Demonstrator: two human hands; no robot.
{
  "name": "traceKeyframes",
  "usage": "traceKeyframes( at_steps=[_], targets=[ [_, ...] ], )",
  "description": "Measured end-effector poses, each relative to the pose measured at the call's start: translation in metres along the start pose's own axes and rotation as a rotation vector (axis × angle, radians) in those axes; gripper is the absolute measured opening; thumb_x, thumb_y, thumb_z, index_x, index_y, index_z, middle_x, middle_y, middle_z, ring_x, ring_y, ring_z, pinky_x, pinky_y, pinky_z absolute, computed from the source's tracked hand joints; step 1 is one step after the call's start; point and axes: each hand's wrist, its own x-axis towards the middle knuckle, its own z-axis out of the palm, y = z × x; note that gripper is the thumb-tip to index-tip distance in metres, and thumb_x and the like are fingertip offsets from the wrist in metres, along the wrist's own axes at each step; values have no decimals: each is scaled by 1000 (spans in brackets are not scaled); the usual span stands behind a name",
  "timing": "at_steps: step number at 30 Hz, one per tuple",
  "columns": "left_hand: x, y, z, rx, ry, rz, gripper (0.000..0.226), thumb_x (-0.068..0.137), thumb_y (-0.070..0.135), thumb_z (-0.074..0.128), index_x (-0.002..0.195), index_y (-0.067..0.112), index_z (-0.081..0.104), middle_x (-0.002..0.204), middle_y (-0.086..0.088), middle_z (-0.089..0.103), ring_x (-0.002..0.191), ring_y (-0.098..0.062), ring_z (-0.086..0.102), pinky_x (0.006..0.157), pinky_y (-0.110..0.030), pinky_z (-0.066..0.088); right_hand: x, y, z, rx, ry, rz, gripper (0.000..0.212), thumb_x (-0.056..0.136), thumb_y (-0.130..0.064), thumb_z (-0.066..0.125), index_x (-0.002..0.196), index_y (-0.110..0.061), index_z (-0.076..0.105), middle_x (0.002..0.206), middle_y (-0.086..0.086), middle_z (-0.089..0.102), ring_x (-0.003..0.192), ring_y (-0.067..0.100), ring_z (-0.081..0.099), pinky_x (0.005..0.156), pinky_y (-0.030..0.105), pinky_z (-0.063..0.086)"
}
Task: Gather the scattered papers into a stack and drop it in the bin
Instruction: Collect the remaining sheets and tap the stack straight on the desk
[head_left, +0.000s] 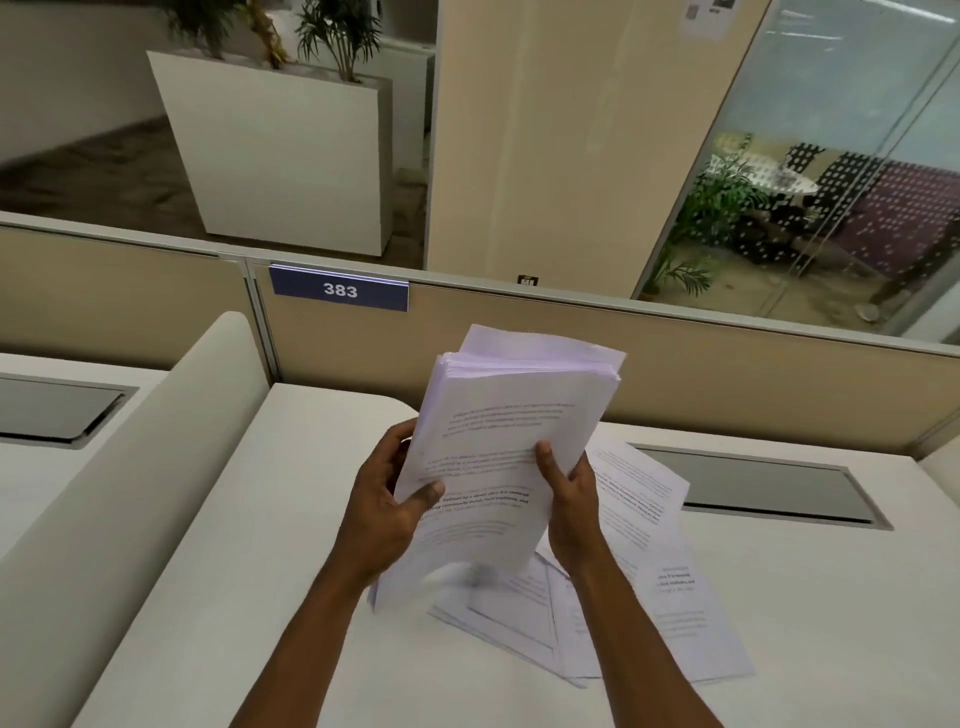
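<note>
Stack of papers (498, 447) is up off the desk, tilted, printed side toward me, top edges fanned a bit and not squared. My left hand (387, 499) grips its left edge, thumb pressed on the front sheet, other fingers curled round behind. My right hand (569, 499) grips the right edge lower down, thumb on the front, fingers wrapped behind where I can't see them. Bottom corner of the stack is blurred, so can't tell how even it is there.

Under and right of the stack, loose sheets (639, 587) lie flat on the white desk (260, 571), overlapping at angles, some text upside down to me. Just right of them is a grey flap (763, 488) set in the desk top. Behind the desk is a beige partition (675, 374) with a blue sign (338, 289) reading 383. Past that, a white planter (280, 156) with plants, and a glass wall (831, 156) on the right.
</note>
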Motion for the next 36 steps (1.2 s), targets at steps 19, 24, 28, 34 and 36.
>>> traceKeyframes(
  at_steps=[19, 24, 28, 34, 36],
  targets=[
    [-150, -48, 60, 32, 56, -216, 58, 66, 20, 94, 111, 49, 71, 107, 10, 78, 96, -5, 74, 73, -17, 60, -200, 54, -105, -331, 283, -27, 62, 57, -26, 92, 114, -25, 68, 102, -17, 76, 92, 2, 72, 72, 10, 56],
    [-158, -53, 67, 139, 32, -226, 65, 66, 5, 94, 107, 51, 72, 104, 11, 79, 94, -3, 74, 76, -18, 61, -213, 63, -119, -420, 254, -9, 47, 63, -9, 95, 105, -19, 77, 94, -17, 79, 91, -1, 73, 75, 10, 56],
    [-147, -44, 78, 224, 48, -357, 41, 68, 27, 94, 95, 50, 74, 94, 18, 79, 86, -1, 75, 71, -23, 59, -210, 67, -123, -451, 274, -31, 38, 66, -10, 94, 100, -17, 78, 89, -21, 78, 89, 1, 75, 71, 8, 54],
    [-62, -2, 123, 395, -115, -392, 46, 75, 39, 87, 115, 34, 64, 104, 14, 72, 91, -8, 72, 73, -24, 59, -150, 28, -140, -326, 337, 37, 50, 77, -23, 88, 118, -34, 60, 109, -23, 73, 99, -3, 69, 82, 18, 58],
    [-19, 0, 143, 408, -181, -457, 45, 82, 37, 83, 121, 25, 65, 112, 4, 73, 97, -20, 73, 83, -38, 62, -119, 18, -151, -193, 358, 146, 49, 81, -21, 85, 124, -24, 61, 118, -6, 73, 106, 15, 71, 92, 40, 59]
  ],
)
